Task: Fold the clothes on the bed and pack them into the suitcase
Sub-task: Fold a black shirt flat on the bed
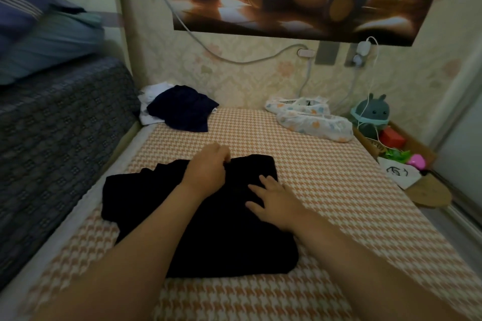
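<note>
Toward the near edge of the bed point(339, 190), left of its middle, you have a black garment point(208, 229) laid flat and partly folded, with a loose flap trailing toward the left edge. Your left hand point(207, 168) sits at the garment's far edge, fingers curled down into the cloth. It appears to be pinching it (the dark fabric hides the exact grip), likely to draw that edge over. Your right hand point(271, 199) lies flat beside it, fingers straight and spread, pressing the cloth so the fold does not slide. By the look of it, the fold is under way and this piece is not yet packed; the suitcase is out of view.

At the far-left corner a navy garment point(182, 109) lies crumpled on a white garment point(150, 104), both unfolded. Along the far edge toward the right corner rests a printed cloth bundle point(313, 120), well apart from your hands. Bare cover between the black garment and the right edge gives room to swing a sleeve or turn the piece. The left side is tighter, where a dark blue textured cover point(52, 133) rises just beside the bed.
</note>
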Demonstrator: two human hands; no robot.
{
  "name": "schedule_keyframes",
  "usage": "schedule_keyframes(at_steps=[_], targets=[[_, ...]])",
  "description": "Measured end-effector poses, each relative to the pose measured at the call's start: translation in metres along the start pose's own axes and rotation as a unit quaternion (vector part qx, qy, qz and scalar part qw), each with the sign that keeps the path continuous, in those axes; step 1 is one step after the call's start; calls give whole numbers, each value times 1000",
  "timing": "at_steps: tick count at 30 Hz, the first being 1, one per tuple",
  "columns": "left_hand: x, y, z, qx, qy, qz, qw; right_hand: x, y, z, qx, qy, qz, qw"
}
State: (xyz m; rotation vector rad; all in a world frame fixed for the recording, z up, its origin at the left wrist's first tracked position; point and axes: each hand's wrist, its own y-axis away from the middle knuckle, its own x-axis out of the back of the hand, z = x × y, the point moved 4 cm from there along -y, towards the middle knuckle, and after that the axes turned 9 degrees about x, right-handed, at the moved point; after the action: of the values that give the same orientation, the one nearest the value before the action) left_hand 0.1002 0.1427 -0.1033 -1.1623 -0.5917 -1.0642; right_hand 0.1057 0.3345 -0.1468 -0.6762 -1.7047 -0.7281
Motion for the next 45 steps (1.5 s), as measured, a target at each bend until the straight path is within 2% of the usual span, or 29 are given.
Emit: schedule_keyframes(at_steps=[3,5,7,8,11,13,16,18,20,21,24,25,27,29,31,33,34,37,39,40,42,44,45], targets=[[-1,36,26,-44,12,-160,986,14,18,-13,58,-6,54,997],[-7,55,23,-42,-1,-225,973,26,34,-26,95,-67,71,991],[-10,65,16,-39,16,-232,972,32,49,-39,121,-123,35,984],[-10,68,13,-41,17,-217,975,33,55,-46,124,-113,-11,986],[-14,67,9,-31,-11,-176,984,21,72,-54,91,-15,-174,980],[-18,63,12,-45,-47,-159,985,13,78,-53,73,25,-192,978],[-7,58,15,-74,-58,-120,988,11,80,-49,72,9,-105,992],[13,54,6,-94,-31,-42,994,14,78,-45,58,-62,-63,994],[32,56,-10,-86,-37,-1,996,14,74,-44,46,-135,-26,989],[38,59,-19,-59,-47,-20,997,14,72,-45,44,-142,3,989],[37,75,-39,45,-79,-184,979,15,69,-58,53,-70,88,992],[40,80,-36,48,-86,-193,976,15,69,-64,49,-47,111,992],[50,88,-12,29,-33,-171,984,16,68,-69,22,-17,145,989],[52,98,19,3,48,-211,976,14,68,-68,13,-39,158,987],[40,112,45,-3,71,-258,964,10,71,-64,21,-122,128,984],[27,119,56,-20,79,-223,971,4,78,-62,42,-160,84,983],[27,119,58,-31,83,-195,977,2,81,-60,53,-136,77,986],[45,109,57,-46,95,-124,987,7,87,-49,72,-63,137,986],[56,106,54,-49,91,-117,988,18,94,-49,87,-34,149,984],[56,108,53,-47,74,-158,984,20,98,-53,96,0,121,988],[45,118,50,-30,32,-296,954,17,103,-57,89,40,13,995],[35,125,46,15,24,-394,919,11,105,-56,46,-40,-83,995],[34,123,45,43,33,-411,910,11,103,-56,27,-97,-90,991]])
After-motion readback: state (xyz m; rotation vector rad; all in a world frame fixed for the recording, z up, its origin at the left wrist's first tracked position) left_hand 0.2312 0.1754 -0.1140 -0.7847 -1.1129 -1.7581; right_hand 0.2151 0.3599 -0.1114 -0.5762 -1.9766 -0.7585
